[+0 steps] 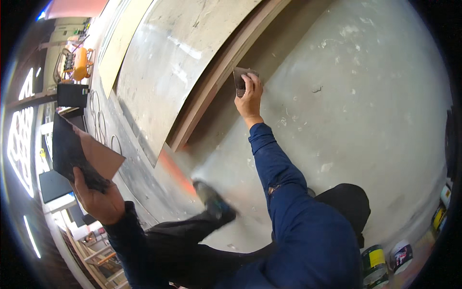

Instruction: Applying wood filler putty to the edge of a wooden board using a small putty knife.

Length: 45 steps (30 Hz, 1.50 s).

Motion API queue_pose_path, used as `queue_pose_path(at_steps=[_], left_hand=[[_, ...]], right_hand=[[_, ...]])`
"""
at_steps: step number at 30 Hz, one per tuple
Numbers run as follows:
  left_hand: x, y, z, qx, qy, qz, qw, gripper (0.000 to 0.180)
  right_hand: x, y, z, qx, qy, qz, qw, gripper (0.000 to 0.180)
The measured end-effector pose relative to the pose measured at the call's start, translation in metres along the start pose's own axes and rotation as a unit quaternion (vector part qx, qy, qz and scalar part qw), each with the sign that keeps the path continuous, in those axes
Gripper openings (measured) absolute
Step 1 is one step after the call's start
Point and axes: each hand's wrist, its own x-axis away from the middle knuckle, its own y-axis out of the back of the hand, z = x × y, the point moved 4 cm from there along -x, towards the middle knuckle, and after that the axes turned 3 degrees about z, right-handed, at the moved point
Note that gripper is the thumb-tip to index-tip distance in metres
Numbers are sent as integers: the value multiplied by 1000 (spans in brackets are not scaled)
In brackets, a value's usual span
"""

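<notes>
Raised at the left, my left hand (102,200) grips a flat, stiff-looking sheet (103,154) by its lower edge. Part of that sheet is black and part is a smooth pinkish brown. My right hand (250,96) reaches forward with its fingers bent over a small flat brown piece (238,79) that has a dark inner face. This piece is beside the long pinkish-brown edge strip (207,96) of a large pale panel (168,53); whether they touch I cannot tell. My palm and fingers partly hide the small piece.
Below the panel is a paint-spotted grey floor (332,111), with an orange streak (178,171) near my shoe (211,200). Cans (374,262) stand at the lower right. An orange air compressor (81,63) and a loose cable (98,115) are at the left.
</notes>
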Motion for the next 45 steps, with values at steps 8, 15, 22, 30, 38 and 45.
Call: queue_pose_path(at_steps=[8,15,22,30,38,45], left_hand=[[9,11,49,-54,85,20,995,22],[4,-3,56,114,149,140,972,27],[0,-11,63,70,166,89,980,19],[-4,-5,73,93,180,130,970,26],[-8,-8,78,121,195,158,960,27],[-8,-10,80,107,206,153,961,26]], right_hand=[[-16,-29,-22,25,27,-53,998,53],[8,-69,24,-75,70,-35,994,40],[8,-36,10,-110,0,-51,993,44],[-28,-41,-17,-83,-7,-4,997,54],[67,-65,31,-148,0,103,984,55],[22,-50,-13,-54,-19,-28,998,46]])
